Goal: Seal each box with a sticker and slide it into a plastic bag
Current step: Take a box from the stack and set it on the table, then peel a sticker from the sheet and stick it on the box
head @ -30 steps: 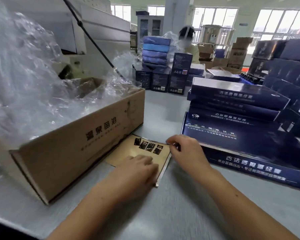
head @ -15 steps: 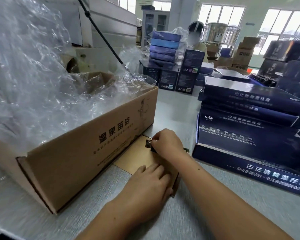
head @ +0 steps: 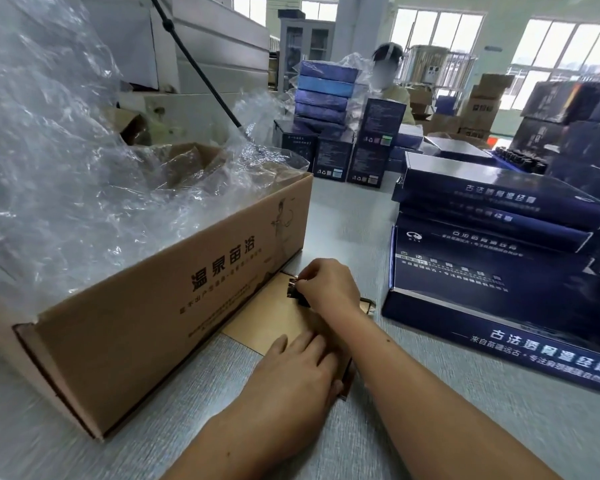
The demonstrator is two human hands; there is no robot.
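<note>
A tan sticker sheet lies flat on the grey table beside the cardboard carton. My left hand rests flat on the sheet's near end, pinning it down. My right hand pinches a small dark sticker at the sheet's far end, and one edge of the sticker is lifted. Dark blue boxes are stacked to the right of my hands. A heap of clear plastic bags fills the carton on the left.
The open brown cardboard carton stands left of the sheet, touching it. More blue boxes are stacked at the table's far end, where another person sits. Tall dark cartons stand at the far right. A black cable crosses above the carton.
My right hand moved from the sheet's right edge onto the row of stickers and pinched one. My left hand stayed pressed on the sheet. The camera moved closer.
</note>
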